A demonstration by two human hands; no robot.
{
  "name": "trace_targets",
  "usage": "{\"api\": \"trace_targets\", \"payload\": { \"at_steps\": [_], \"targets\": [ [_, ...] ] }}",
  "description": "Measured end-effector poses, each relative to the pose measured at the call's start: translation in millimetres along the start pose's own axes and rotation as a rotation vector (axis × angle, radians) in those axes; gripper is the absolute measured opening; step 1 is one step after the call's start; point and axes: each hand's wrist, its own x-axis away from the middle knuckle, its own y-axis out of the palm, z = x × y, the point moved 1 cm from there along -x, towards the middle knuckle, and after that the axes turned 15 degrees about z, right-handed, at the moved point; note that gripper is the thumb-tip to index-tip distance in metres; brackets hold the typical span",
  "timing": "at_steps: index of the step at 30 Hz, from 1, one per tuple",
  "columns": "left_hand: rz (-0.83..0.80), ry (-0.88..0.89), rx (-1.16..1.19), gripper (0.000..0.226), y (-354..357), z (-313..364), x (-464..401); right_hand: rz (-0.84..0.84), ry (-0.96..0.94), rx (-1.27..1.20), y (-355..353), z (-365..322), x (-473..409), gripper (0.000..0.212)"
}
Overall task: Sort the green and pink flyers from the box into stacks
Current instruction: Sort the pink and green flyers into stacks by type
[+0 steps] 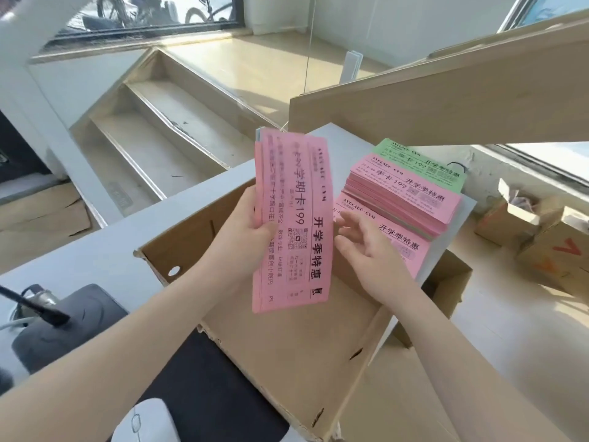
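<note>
Two hands: left (pixel 251 223) gripping one pink bundle (pixel 291 224), right (pixel 366 247) empty.

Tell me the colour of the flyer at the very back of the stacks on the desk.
Green flyer, partly covered by the pink stacks; shown in the head view.

Pink flyers (pixel 291 224) with black print in left hand (pixel 247 218), pink stack (pixel 401 193) and green flyer (pixel 424 161) beyond right hand (pixel 363 247), brown cardboard box (pixel 287 346), white table (pixel 79 250).
</note>
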Motion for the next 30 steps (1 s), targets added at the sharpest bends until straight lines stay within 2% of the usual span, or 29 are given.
{"api": "trace_targets", "payload": {
  "at_steps": [3,5,9,12,15,18,21,25,28,30],
  "targets": [
    [-0.035,0.002,0.255,0.038,10,17,7,-0.042,0.012,-0.181,-4,-12,11,0.025],
    [-0.009,-0.003,0.364,0.034,23,23,12,0.000,0.005,-0.241,-10,-20,16,0.023],
    [-0.090,-0.080,0.570,0.040,45,30,15,0.034,-0.084,-0.114,-41,-25,12,0.030],
    [-0.078,-0.033,0.576,0.048,50,38,-4,0.041,-0.066,-0.056,-81,-22,1,0.034],
    [-0.016,0.095,0.459,0.036,53,51,-36,0.047,-0.057,0.073,-114,-9,-15,0.033],
    [-0.068,0.289,0.061,0.025,70,57,-65,0.024,-0.083,0.229,-134,14,-33,0.033],
    [-0.177,0.354,-0.255,0.024,98,48,-88,-0.009,-0.089,0.370,-148,36,-56,0.031],
    [-0.177,0.356,-0.474,0.023,131,30,-111,-0.057,-0.165,0.637,-153,62,-89,0.035],
    [-0.126,0.253,-0.493,0.015,142,16,-127,-0.051,-0.250,0.838,-150,75,-106,0.039],
    [-0.111,0.181,-0.535,0.011,144,6,-136,-0.052,-0.293,0.854,-144,86,-112,0.039]
  ]
}}
